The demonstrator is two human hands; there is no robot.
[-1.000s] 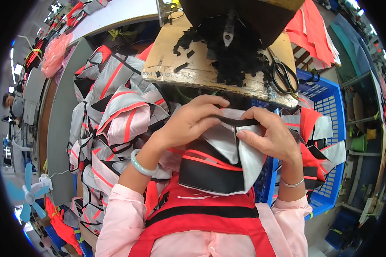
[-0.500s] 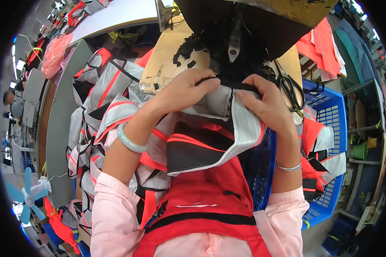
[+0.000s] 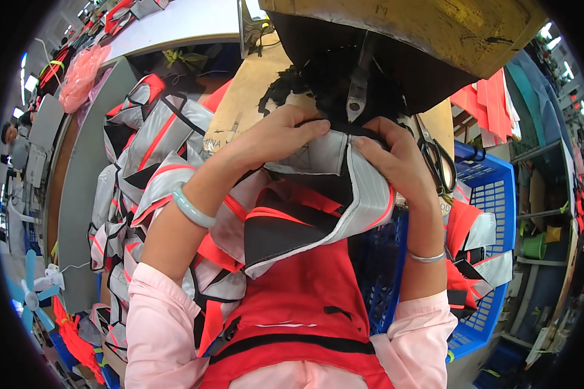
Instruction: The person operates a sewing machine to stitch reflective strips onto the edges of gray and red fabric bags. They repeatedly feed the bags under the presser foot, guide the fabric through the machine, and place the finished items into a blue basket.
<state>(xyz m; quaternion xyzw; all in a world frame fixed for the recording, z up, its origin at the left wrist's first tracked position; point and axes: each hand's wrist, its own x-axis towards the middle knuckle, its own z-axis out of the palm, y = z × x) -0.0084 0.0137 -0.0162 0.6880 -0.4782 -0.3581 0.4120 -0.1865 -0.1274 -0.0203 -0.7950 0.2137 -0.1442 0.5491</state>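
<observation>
A sewn piece of grey, black and red fabric (image 3: 366,188) hangs in front of me, its open folds draping toward my lap. My left hand (image 3: 289,136) pinches its black upper edge between thumb and fingers. On the right end of that same edge, my right hand (image 3: 399,159) is closed with the thumb on the grey side. The stretch of edge between the hands lies just below a narrow metal tip (image 3: 355,104) with a hole in it. Whether the tip touches the fabric cannot be made out.
A worn yellow-brown machine housing (image 3: 422,32) overhangs the bench (image 3: 243,84), where black scraps (image 3: 282,87) lie. Black-handled scissors (image 3: 440,165) rest right of my hand. Similar fabric pieces (image 3: 156,142) pile up at left; a blue crate (image 3: 506,194) holds more at right.
My view has shifted, so the housing and metal tip sit lower in the picture. Both hands keep their hold on the fabric edge, which is now closer to the metal tip.
</observation>
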